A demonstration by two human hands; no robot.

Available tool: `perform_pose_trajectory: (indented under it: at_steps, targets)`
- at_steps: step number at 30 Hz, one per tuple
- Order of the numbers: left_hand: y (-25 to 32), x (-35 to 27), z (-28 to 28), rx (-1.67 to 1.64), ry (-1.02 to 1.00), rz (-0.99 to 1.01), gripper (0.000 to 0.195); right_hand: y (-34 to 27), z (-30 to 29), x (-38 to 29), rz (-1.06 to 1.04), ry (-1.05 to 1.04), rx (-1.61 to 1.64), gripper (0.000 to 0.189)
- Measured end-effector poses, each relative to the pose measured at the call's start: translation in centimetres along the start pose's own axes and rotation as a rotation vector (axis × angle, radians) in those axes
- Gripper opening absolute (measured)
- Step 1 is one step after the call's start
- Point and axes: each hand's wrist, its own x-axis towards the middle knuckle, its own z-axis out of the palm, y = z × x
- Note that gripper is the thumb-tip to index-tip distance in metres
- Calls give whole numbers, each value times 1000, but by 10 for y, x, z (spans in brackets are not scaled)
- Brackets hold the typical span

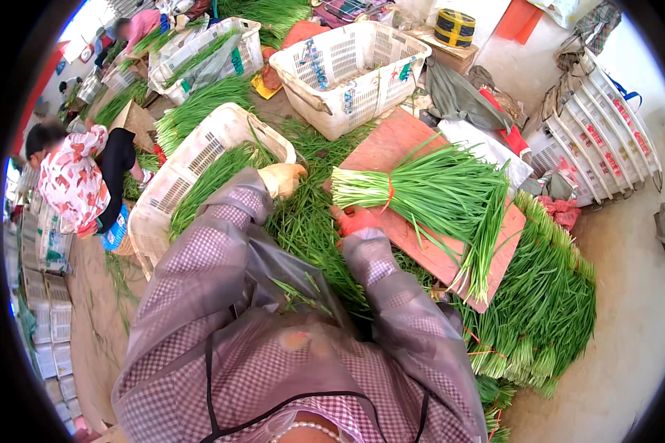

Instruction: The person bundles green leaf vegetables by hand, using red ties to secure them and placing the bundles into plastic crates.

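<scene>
A large bundle of green garlic chives (443,180), tied with an orange band, lies on a reddish board (404,130), its pale stem ends pointing left. My right hand (354,221), in an orange-red glove, is at the board's left edge just below those stems; whether its fingers hold anything is unclear. A smaller loose bunch of chives (486,243) rests across the board's right part. My left hand (282,180), in a pale yellowish glove, is at the near right end of a white plastic crate (191,166) with loose chives inside. Its fingers are curled, and what they grip cannot be made out.
Loose chive leaves (310,221) cover the ground between my hands. Banded chive bundles (537,299) are piled right of the board. Another white crate (354,83) stands ahead, and nested crates (598,138) lean at the right. A co-worker (77,171) sits at the left.
</scene>
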Motion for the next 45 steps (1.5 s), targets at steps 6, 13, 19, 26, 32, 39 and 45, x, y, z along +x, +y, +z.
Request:
perform_pose_trajectory:
  at_steps: [6, 13, 19, 26, 32, 39, 45]
  targets:
    - [-32, 15, 7, -791, 5, -267, 38, -5, 42, -9, -105, -863, -19, 33]
    - [54, -30, 12, 190, 218, 503, 60, -7, -31, -38, 205, -14, 529, 56]
    - [43, 45, 48, -34, -168, 513, 37, 0, -41, 7, 341, 270, 1138, 64]
    - [88, -56, 99, -426, -731, 454, 40, 43, -60, -23, 225, 47, 1663, 45]
    - [102, -134, 28, -222, -257, 623, 41, 31, -63, -91, -222, -309, 1440, 71]
    - [155, -176, 83, 1088, 627, 1240, 73, -22, -83, -160, -284, -458, 1315, 82]
    - [193, -235, 97, 851, 647, 1405, 55, -67, -99, -213, -381, -395, 851, 81]
